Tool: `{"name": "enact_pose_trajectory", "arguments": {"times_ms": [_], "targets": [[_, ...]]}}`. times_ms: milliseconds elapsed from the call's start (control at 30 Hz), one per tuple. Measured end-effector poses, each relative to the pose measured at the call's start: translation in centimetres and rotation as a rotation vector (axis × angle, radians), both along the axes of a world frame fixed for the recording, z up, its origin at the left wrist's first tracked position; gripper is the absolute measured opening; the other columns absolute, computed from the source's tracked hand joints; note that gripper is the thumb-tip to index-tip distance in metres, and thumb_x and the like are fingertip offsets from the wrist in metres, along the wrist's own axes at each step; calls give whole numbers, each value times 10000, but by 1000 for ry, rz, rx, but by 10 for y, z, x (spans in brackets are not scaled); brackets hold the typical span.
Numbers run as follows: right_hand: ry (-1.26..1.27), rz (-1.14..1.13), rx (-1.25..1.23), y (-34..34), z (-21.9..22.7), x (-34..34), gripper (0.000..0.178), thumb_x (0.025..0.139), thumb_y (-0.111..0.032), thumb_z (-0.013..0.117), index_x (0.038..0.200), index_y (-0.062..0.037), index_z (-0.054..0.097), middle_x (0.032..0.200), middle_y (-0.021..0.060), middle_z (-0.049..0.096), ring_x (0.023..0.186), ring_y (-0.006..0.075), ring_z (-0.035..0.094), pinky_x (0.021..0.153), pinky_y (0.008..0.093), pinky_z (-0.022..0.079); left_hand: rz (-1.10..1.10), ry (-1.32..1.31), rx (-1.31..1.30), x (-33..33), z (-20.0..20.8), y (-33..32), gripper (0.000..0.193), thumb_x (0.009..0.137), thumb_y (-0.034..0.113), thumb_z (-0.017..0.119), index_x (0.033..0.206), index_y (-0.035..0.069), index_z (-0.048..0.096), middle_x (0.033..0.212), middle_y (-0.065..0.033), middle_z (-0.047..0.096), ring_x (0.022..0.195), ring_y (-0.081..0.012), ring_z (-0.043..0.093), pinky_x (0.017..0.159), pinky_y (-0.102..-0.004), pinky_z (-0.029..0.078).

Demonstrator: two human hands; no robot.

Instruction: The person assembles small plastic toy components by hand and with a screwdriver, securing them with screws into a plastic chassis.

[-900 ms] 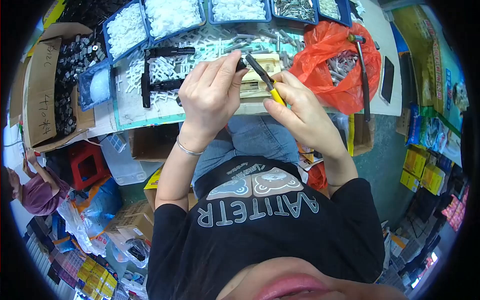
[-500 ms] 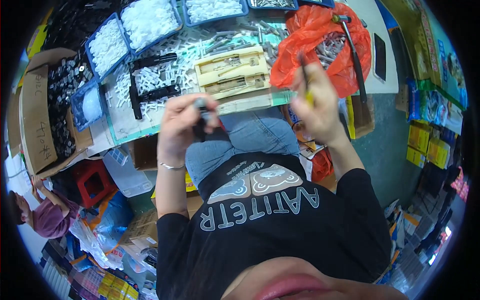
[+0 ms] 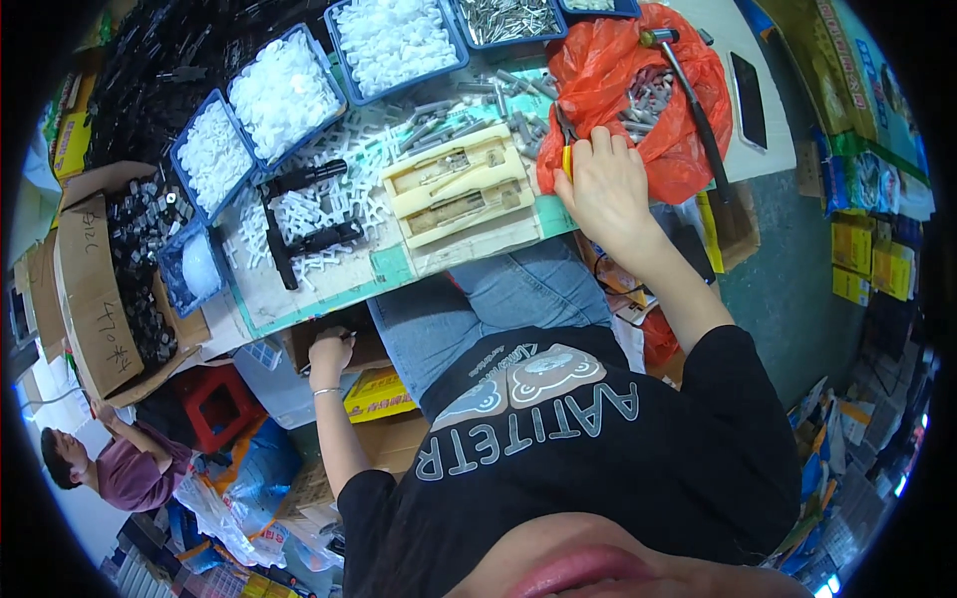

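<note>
1 pair of pliers (image 3: 567, 159), seemingly beside right fingers (image 3: 601, 147).

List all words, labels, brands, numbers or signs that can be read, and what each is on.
Locations only; I'm not copying the wording:
Black T-shirt: large pale letters, legible; smaller script, hard to read.
Open cardboard box at left: dark handwritten characters and digits, legible.
Yellow box at lower centre: printing too small to read.
Yellow packages at right: too small to read.
Yellow-handled pliers: no lettering discernible.
</note>
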State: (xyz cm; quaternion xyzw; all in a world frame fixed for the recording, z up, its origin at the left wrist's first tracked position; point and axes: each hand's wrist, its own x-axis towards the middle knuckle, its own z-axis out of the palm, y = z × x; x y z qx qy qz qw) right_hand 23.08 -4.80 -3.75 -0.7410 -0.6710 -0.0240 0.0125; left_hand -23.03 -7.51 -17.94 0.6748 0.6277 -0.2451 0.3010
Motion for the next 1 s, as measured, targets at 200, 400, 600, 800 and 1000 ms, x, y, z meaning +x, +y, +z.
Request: {"name": "enact_pose_trajectory", "arguments": {"times_ms": [200,400,600,800,1000], "targets": [[-31,169,14,21,33,18,277,767,-295,667,836,-36,600,855,108,554,873,262,539,740,378,429,-310,244,425,-91,-131,-23,132,809,208,593,901,154,672,878,-96,656,821,-282,643,705,-456,491],[411,355,201,123,80,33,196,803,-197,637,872,-18,596,839,147,588,855,327,573,769,405,450,-80,140,372,-91,-171,-26,248,764,185,614,995,104,652,954,-159,651,918,-319,626,802,-423,502],[75,292,522,293,37,61,330,774,-153,628,1090,-79,570,1091,133,558,993,322,544,796,430,454,82,82,236,-29,-131,-8,378,846,376,535,970,42,660,946,-152,672,899,-288,639,788,-429,497],[-332,296,601,376,19,76,315,802,-116,541,1115,-106,564,1058,66,569,1007,238,545,805,381,415,65,-87,336,-7,-76,-15,285,804,274,615,987,58,646,982,-174,649,912,-318,625,806,-423,489],[-481,444,659,369,37,81,146,753,-122,575,899,-113,567,868,47,573,834,224,595,711,341,449,-24,-75,452,1,-41,-23,237,781,224,643,935,45,650,913,-161,647,840,-326,623,756,-426,487]]}}
